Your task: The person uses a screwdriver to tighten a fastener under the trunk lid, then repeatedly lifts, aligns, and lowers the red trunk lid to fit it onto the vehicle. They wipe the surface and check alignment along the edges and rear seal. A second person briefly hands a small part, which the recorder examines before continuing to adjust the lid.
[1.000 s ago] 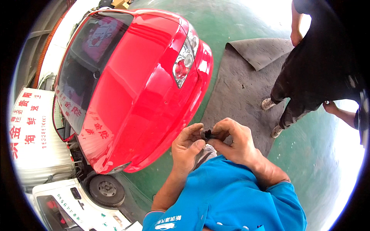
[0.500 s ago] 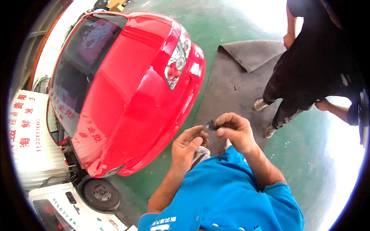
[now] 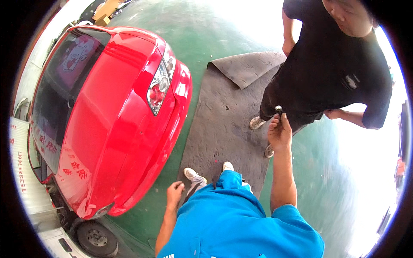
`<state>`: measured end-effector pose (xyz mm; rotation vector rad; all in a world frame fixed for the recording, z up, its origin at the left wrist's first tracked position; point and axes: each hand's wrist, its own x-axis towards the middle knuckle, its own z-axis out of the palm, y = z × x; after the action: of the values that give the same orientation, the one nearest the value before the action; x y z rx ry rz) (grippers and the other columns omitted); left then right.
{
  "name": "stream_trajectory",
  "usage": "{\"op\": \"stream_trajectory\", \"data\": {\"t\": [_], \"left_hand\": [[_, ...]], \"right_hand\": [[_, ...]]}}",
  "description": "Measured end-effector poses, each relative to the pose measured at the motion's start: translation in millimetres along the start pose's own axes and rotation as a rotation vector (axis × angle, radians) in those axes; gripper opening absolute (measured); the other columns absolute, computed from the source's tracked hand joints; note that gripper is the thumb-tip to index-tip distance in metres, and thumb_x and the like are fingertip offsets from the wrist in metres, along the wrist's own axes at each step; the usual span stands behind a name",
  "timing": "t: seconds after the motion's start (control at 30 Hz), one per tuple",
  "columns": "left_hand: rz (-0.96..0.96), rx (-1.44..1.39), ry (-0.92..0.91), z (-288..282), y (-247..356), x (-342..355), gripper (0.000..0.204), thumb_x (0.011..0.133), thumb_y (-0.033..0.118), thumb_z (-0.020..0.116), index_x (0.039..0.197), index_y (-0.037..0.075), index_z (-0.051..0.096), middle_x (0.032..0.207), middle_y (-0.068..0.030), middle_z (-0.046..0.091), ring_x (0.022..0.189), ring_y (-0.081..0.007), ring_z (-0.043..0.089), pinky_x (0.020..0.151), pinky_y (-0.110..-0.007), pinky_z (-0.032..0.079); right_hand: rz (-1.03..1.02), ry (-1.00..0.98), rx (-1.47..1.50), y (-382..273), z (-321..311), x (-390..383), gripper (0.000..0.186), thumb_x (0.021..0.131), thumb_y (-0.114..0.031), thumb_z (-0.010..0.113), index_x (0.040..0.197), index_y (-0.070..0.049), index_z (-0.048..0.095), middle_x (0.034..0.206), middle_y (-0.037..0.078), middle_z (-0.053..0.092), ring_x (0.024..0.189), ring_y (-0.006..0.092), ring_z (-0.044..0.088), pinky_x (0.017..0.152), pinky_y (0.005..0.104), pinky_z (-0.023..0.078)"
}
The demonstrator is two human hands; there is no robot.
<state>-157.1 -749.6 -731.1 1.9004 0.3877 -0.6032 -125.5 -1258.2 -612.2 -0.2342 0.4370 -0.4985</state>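
Note:
My right hand (image 3: 280,135) is raised, its thumb and fingers pinching a small dark piece with a shiny, pale round end (image 3: 278,109). The piece is too small to name and stands up from my fingertips, in front of a person in black clothes (image 3: 331,64). My left hand (image 3: 174,193) hangs low beside my left leg, its fingers loosely curled in, with nothing visible in them. It is nearest to the front of a red car (image 3: 124,112) but does not touch it.
A grey mat (image 3: 223,124) with its far edge folded over lies on the green floor (image 3: 189,47), under my shoes. A white vehicle (image 3: 56,241) with a dark wheel (image 3: 97,238) stands at the lower left. Cardboard boxes (image 3: 105,10) lie at the far left.
My hands have parted. The right one has gone up and forward with the small piece; the left has dropped to my side. My view has shifted toward the person in black.

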Motion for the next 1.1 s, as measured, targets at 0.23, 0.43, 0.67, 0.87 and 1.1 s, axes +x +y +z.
{"op": "stream_trajectory", "data": {"t": [0.23,0.43,0.67,0.87,1.1], "left_hand": [[-0.47,-0.103,0.124,-59,-177,-53,0.015,0.085,0.011,0.067,0.088,-0.003,0.069,0.077,-0.0108,0.067,0.061,-0.0183,0.063,0.052,-0.032,0.048],[-0.486,-0.296,0.314,-80,-194,-87,0.019,0.087,0.019,0.064,0.08,0.001,0.066,0.072,-0.0081,0.063,0.06,-0.0189,0.061,0.049,-0.032,0.043],[-0.357,-0.294,0.382,-51,-136,-51,0.027,0.09,0.025,0.063,0.103,0.002,0.069,0.085,-0.0069,0.069,0.07,-0.0157,0.065,0.061,-0.03,0.05],[-0.296,-0.439,0.417,-90,-107,-20,0.027,0.091,0.023,0.064,0.107,0.002,0.068,0.088,-0.0059,0.07,0.069,-0.0139,0.066,0.059,-0.027,0.051],[-0.198,-0.802,0.387,-174,-91,41,0.025,0.092,0.024,0.066,0.108,0.005,0.064,0.09,-0.0066,0.069,0.075,-0.0171,0.068,0.063,-0.029,0.054]], "right_hand": [[-0.119,-0.06,-0.044,-43,-39,34,0.01,0.094,-0.01,0.063,0.099,-0.002,0.064,0.088,0.012,0.068,0.074,0.0176,0.066,0.063,0.0267,0.058],[-0.232,0.003,-0.046,-89,-35,42,0.018,0.098,-0.018,0.061,0.1,0.0,0.064,0.082,0.007,0.067,0.066,0.0137,0.061,0.06,0.025,0.052],[-0.342,-0.173,-0.205,-144,-68,84,0.021,0.095,-0.009,0.063,0.111,0.004,0.063,0.098,0.013,0.07,0.084,0.0195,0.068,0.074,0.0278,0.058],[-1.077,-0.262,-1.28,-142,-70,111,0.027,0.098,-0.009,0.058,0.121,0.005,0.059,0.11,0.013,0.065,0.092,0.0187,0.063,0.078,0.0246,0.053],[-0.697,0.053,-0.854,-107,-20,118,0.02,0.098,-0.011,0.057,0.111,0.002,0.064,0.096,0.01,0.067,0.087,0.0164,0.066,0.073,0.0248,0.056]]}}
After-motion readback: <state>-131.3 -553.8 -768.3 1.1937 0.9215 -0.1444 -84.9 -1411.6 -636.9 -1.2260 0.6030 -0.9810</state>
